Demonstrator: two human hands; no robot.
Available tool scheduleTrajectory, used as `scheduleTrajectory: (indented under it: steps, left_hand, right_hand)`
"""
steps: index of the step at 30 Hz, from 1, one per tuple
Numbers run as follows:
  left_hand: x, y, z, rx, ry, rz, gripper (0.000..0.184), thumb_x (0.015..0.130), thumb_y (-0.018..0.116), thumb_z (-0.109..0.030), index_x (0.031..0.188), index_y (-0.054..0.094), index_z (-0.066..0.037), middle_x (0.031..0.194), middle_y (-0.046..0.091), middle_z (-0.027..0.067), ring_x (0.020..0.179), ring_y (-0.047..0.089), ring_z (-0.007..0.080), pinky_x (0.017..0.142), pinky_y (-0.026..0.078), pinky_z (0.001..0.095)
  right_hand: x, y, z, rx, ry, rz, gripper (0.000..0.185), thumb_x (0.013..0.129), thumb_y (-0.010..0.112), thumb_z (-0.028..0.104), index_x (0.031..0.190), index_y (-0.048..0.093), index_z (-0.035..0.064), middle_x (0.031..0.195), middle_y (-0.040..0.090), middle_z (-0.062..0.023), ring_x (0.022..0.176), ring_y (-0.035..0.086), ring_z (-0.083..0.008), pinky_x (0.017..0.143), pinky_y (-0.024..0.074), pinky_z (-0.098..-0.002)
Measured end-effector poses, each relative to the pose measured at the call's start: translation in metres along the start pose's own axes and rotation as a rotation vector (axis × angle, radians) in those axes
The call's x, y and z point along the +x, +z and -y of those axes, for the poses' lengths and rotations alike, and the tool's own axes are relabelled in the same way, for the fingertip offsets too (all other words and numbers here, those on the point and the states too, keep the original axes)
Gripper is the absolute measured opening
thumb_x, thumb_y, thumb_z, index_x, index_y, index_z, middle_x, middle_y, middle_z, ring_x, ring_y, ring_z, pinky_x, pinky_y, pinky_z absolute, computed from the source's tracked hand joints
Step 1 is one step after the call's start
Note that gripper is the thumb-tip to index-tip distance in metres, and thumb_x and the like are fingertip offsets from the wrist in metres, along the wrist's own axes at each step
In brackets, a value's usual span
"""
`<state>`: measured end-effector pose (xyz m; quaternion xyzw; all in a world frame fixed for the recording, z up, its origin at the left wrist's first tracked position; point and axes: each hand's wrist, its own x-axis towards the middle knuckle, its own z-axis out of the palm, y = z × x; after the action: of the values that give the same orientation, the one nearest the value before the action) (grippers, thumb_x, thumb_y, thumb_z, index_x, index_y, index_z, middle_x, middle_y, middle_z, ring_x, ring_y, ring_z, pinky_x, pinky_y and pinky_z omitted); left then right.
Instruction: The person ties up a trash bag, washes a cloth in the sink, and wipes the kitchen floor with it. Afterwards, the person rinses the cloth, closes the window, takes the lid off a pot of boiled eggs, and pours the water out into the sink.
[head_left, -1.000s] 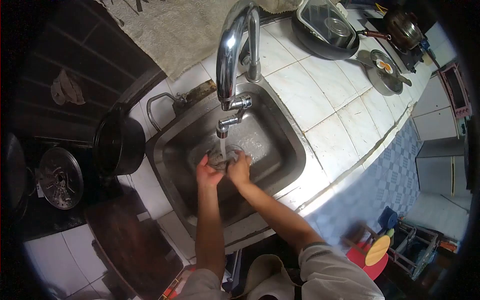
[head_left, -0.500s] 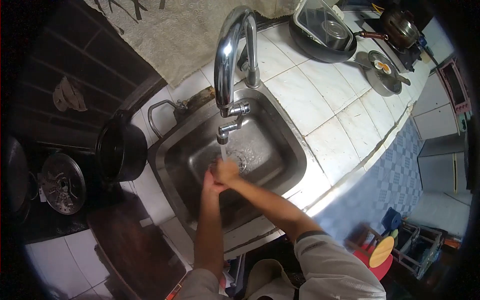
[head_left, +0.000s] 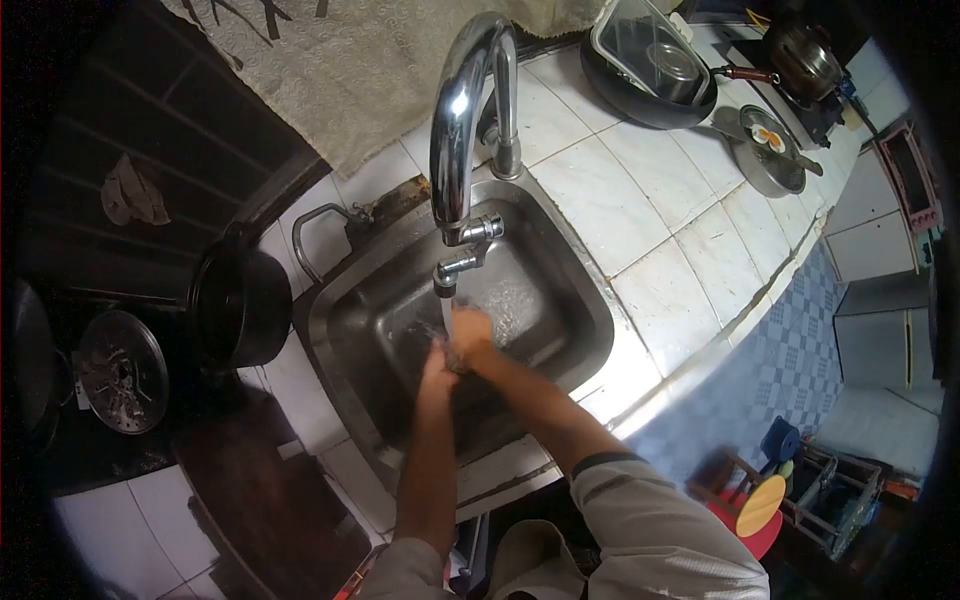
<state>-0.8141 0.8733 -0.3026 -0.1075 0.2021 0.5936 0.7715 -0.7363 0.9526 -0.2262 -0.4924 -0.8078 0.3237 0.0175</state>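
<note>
Left hand (head_left: 438, 364) and right hand (head_left: 473, 333) meet mid-frame under running faucet (head_left: 452, 150); fingers blurred, can't tell if pinching! Anything held hides between them, over sink (head_left: 597, 325). Staying low curbs splash.

Desk (head_left: 640, 200): showing white tiles in a grid of darker joints, right of the hands (head_left: 455, 350). Sink (head_left: 560, 345): appearing silver-grey around them. Floor (head_left: 785, 345), farther right: displaying blue and grey checks. Pot (head_left: 240, 305), left: appearing black. Stool (head_left: 762, 505), lower right: showing yellow.
</note>
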Motion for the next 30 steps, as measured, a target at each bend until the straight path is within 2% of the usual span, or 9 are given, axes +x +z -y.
scheduleTrajectory:
  steps: [1,5,7,11,17,21,22,27,30]
  left_hand:
    - [0.003,0.009,0.0,0.265,0.167,-0.591,0.042,0.086,0.031,-0.04,0.108,0.046,-0.008,0.113,0.049,0.0098,0.103,0.048,0.0251,0.085,0.041,0.0415]
    - [0.004,-0.021,-0.015,-0.34,0.016,-0.327,0.04,0.085,0.035,-0.04,0.104,0.049,-0.008,0.104,0.054,0.0077,0.093,0.053,0.0241,0.077,0.045,0.0412]
    - [0.007,-0.005,-0.009,0.426,0.098,-0.74,0.039,0.085,0.034,-0.04,0.1,0.051,-0.008,0.093,0.056,0.0076,0.084,0.056,0.0234,0.069,0.048,0.0399]
    - [-0.005,0.021,-0.011,0.62,0.023,-0.79,0.036,0.083,0.04,-0.04,0.096,0.052,-0.008,0.087,0.057,0.008,0.081,0.056,0.0229,0.065,0.048,0.0365]
    - [-0.005,0.043,-0.004,0.043,0.054,-0.155,0.032,0.079,0.047,-0.037,0.095,0.053,-0.011,0.088,0.057,0.0061,0.083,0.055,0.0215,0.069,0.046,0.0368]
    - [0.012,0.018,-0.004,0.027,0.022,-0.698,0.029,0.081,0.042,-0.033,0.101,0.051,-0.013,0.097,0.055,0.0071,0.091,0.052,0.0253,0.076,0.042,0.0454]
    - [0.014,0.021,0.0,-0.001,0.028,-0.828,0.029,0.081,0.043,-0.032,0.103,0.05,-0.014,0.102,0.053,0.0078,0.094,0.05,0.0268,0.079,0.04,0.0484]
    - [0.019,0.031,0.016,0.084,0.078,-0.785,0.033,0.074,0.05,-0.022,0.104,0.05,-0.009,0.101,0.053,0.0114,0.095,0.049,0.0309,0.079,0.041,0.0494]
    - [0.028,0.006,0.016,0.124,-0.008,-0.673,0.034,0.071,0.055,-0.022,0.104,0.05,-0.013,0.105,0.053,0.0089,0.096,0.05,0.0289,0.083,0.036,0.0518]
  right_hand:
    - [-0.01,-0.01,0.004,-0.013,0.003,0.102,0.026,0.074,0.05,0.024,0.086,0.058,0.0032,0.078,0.06,-0.0144,0.072,0.06,-0.0301,0.065,0.0472,-0.0387]
    - [-0.011,0.013,0.003,0.027,0.065,0.17,0.043,0.069,0.055,0.021,0.106,0.044,0.0019,0.086,0.059,-0.0167,0.084,0.057,-0.0296,0.071,0.0458,-0.0382]
    - [-0.005,-0.009,-0.002,0.031,0.126,0.114,0.054,0.065,0.061,0.025,0.109,0.041,0.0019,0.088,0.058,-0.0167,0.086,0.056,-0.0286,0.073,0.0452,-0.0366]
    - [0.004,0.005,-0.008,-0.029,0.117,-0.066,0.051,0.063,0.063,0.032,0.102,0.047,0.0035,0.092,0.056,-0.0171,0.087,0.055,-0.0291,0.072,0.0444,-0.0409]
    - [-0.017,-0.014,0.011,0.425,0.269,0.189,0.028,0.063,0.061,0.029,0.08,0.061,0.0065,0.08,0.058,-0.017,0.081,0.056,-0.0314,0.071,0.0429,-0.0411]
    - [-0.003,0.001,-0.03,0.66,0.09,0.189,0.023,0.067,0.056,0.019,0.088,0.061,0.0104,0.074,0.06,-0.0144,0.071,0.058,-0.0303,0.071,0.0447,-0.0394]
    - [-0.006,-0.013,-0.03,0.256,0.03,-0.07,0.023,0.068,0.056,0.017,0.088,0.061,0.0096,0.076,0.06,-0.0142,0.077,0.057,-0.0292,0.074,0.0436,-0.0377]
    - [0.017,-0.065,-0.04,-0.164,0.061,0.203,0.024,0.07,0.057,0.022,0.087,0.06,0.0058,0.102,0.053,-0.0153,0.099,0.048,-0.0308,0.083,0.0388,-0.0382]
    - [0.022,-0.079,-0.056,-0.15,0.001,-0.049,0.025,0.072,0.056,0.026,0.088,0.059,0.006,0.097,0.056,-0.0145,0.098,0.049,-0.0311,0.082,0.0397,-0.0391]
